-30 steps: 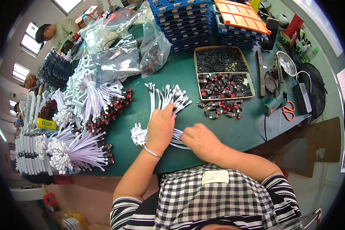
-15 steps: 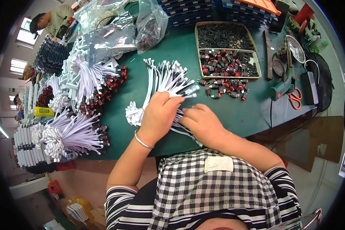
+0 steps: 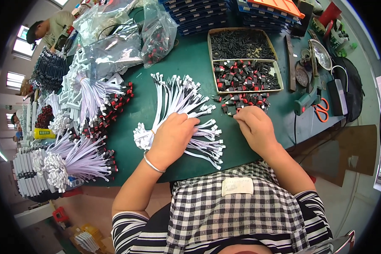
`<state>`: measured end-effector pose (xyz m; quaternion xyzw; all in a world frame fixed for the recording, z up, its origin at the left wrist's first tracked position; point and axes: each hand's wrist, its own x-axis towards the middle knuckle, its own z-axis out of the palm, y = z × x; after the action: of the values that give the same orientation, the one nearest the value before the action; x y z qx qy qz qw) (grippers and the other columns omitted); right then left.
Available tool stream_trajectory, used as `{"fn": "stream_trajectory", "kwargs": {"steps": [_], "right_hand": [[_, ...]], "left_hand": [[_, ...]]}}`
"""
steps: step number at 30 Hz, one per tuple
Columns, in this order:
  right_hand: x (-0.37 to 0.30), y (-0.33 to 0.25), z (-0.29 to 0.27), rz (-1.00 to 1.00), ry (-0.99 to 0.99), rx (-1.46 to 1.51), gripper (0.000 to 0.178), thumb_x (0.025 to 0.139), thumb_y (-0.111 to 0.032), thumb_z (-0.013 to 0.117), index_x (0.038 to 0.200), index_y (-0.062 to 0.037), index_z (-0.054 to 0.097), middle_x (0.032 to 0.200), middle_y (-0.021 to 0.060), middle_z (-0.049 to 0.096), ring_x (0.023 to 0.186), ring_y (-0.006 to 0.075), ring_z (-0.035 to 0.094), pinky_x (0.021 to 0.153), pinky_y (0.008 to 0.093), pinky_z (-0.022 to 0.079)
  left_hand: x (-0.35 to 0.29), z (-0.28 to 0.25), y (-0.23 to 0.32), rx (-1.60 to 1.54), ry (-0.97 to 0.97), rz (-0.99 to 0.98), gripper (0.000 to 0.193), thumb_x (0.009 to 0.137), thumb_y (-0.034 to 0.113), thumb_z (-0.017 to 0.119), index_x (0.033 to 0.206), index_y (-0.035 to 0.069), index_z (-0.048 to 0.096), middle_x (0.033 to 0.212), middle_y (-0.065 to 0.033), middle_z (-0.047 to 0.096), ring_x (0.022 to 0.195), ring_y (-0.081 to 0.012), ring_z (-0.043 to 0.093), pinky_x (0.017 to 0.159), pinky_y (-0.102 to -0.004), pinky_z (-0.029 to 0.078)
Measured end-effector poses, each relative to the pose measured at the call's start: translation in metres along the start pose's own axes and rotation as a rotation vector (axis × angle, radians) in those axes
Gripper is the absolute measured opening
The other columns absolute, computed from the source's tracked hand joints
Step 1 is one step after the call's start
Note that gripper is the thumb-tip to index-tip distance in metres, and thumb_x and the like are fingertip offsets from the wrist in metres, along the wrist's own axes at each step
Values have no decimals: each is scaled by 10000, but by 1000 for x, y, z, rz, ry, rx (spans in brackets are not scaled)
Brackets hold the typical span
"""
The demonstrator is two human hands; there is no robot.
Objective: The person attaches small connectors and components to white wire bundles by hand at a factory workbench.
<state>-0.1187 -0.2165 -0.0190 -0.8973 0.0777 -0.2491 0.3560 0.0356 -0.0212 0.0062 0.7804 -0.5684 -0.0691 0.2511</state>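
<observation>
A fanned bundle of white connector cables (image 3: 163,108) lies on the green table, banded near its left end. My left hand (image 3: 172,134) rests on the bundle with its fingers curled round some of the cables; what lies under the palm is hidden. To the right, my right hand (image 3: 258,130) is at the near edge of a loose pile of small black and red connectors (image 3: 243,103). Its fingers are bent and drawn together at the tips, and whatever is between them cannot be made out.
Behind the pile stands a two-part box (image 3: 280,88) of black pieces and connectors. Finished-looking cable bundles (image 3: 86,163) and clear plastic bags (image 3: 158,34) crowd the left. A green glue gun (image 3: 305,101), orange scissors (image 3: 321,111) and a power adapter (image 3: 336,97) lie right. Another person (image 3: 57,27) bends over far left.
My right hand has left the cable bundle and moved right to the loose connectors. My left hand stays on the cables, whose right-hand ends now show spread out.
</observation>
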Motion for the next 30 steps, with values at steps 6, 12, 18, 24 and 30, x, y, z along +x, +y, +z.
{"fn": "stream_trajectory", "kwargs": {"steps": [6,12,18,24,30], "right_hand": [[6,4,-7,-203,-250,-361,169,748,-73,576,909,-45,617,884,78,588,870,255,593,768,349,485],[10,6,-4,-162,-242,-288,139,778,-78,583,911,-50,614,881,81,586,873,259,596,770,358,484],[24,-26,10,-29,24,328,121,768,34,665,871,-21,633,870,88,632,780,229,630,669,305,505],[20,-30,32,167,21,404,108,781,37,655,872,-16,634,850,73,627,732,179,611,629,272,487],[20,-31,32,246,14,510,102,802,37,645,896,-3,638,860,68,625,744,153,610,654,261,501]], "left_hand": [[16,0,10,79,-99,-8,142,804,122,664,937,71,663,796,-73,578,810,-271,547,717,-364,456],[18,0,10,-103,-84,-135,106,804,87,656,898,40,659,788,-83,588,753,-265,573,664,-336,462],[9,9,3,-580,-59,-406,115,840,31,640,953,7,635,847,-40,628,731,-108,581,652,-238,469],[4,14,-2,-841,-37,-495,110,888,50,619,991,11,613,844,4,615,731,-66,558,650,-203,459],[2,20,-8,-799,-68,-495,105,901,57,611,994,8,603,850,16,606,732,-47,540,648,-185,445]]}}
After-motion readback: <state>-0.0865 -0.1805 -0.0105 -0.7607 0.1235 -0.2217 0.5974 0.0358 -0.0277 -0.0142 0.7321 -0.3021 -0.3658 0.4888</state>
